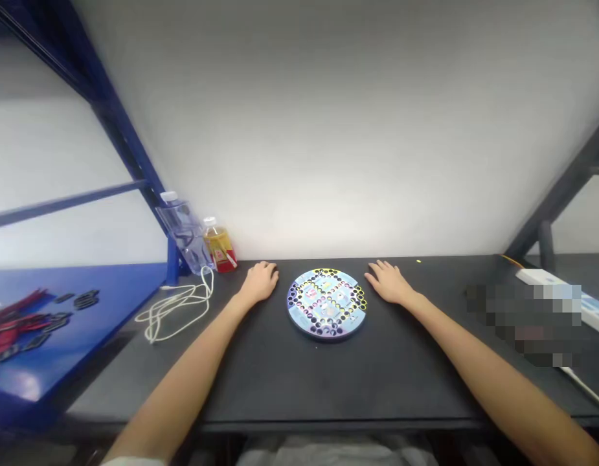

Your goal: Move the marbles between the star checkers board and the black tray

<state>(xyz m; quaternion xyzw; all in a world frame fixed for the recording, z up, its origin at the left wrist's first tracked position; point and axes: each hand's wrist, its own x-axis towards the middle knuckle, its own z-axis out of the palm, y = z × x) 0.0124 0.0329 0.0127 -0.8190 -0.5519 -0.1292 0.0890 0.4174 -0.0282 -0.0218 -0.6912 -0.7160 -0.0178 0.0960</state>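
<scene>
A round, light blue game board (327, 304) with rings of dark holes and coloured markings lies flat on the black table (299, 382). To its left, my left hand (260, 281) rests palm down on the table, holding nothing, its fingers stretched forward and slightly curved. My right hand (388, 282) lies on the other side, just past the board's right rim, with its fingers spread and nothing in them. Neither hand touches the board.
Left of my left arm lies a loosely coiled white cable (177, 305). Behind it stand a clear bottle (185, 233) and a red-and-yellow drink bottle (220, 246) by the wall. A white power strip (546, 278) sits at right, beside a blurred-out patch. Red straps (24, 323) lie on a blue table.
</scene>
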